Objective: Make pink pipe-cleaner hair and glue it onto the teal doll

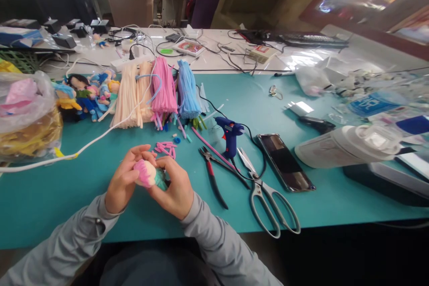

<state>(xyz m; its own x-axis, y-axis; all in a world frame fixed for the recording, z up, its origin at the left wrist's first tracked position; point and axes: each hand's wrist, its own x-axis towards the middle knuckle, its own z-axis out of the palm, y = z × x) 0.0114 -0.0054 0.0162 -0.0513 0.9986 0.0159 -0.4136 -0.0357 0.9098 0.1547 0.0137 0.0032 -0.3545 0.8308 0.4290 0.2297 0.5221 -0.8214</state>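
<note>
Between my two hands is a small doll [146, 173] with a pink top of hair, a pale face and a teal body. My left hand [123, 181] curls round its pink head from the left. From the other side, my right hand [176, 186] grips the teal body between thumb and fingers. Just beyond them lie several short pink pipe-cleaner pieces [166, 148] and a small blue coil [177, 140]. Right of my right hand are red-and-black pliers [212, 174], a blue glue gun [230, 136] standing with its cord, and grey-handled scissors [264, 201].
Bundles of cream [129, 98], pink [164, 87] and blue pipe cleaners [188, 91] stand at the back of the teal mat, beside several finished dolls [85, 94]. A white cable [97, 140] crosses the left side. A phone [284, 161] and a white tumbler [342, 146] lie right.
</note>
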